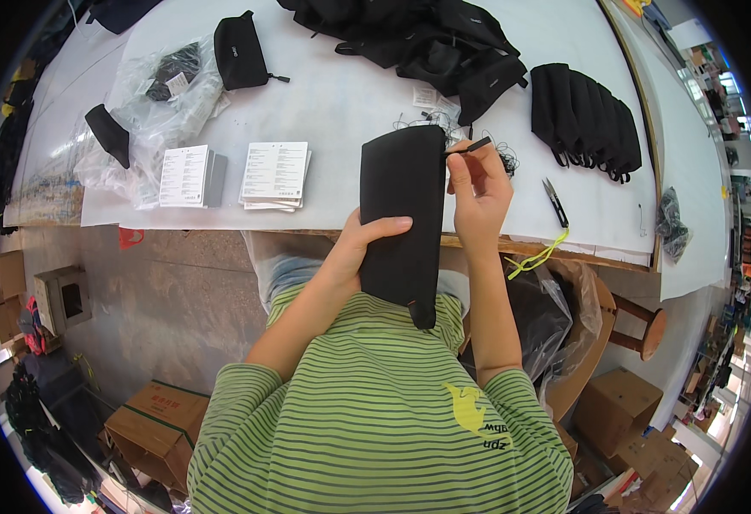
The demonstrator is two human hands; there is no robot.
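My left hand [360, 247] grips a long flat black fabric pouch [401, 214], held upright against my chest with its top end over the table's front edge. My right hand [478, 193] pinches the pouch's black zipper pull [476, 145] at the upper right corner. Both forearms come up from my green striped shirt.
The white table [341, 111] carries two stacks of white cards [274, 174], clear plastic bags [149, 111], a black pouch [238, 51], a heap of black pouches [427, 38], a row of stacked pouches [585, 120] and thread snips [554, 201]. Cardboard boxes [157, 428] stand on the floor.
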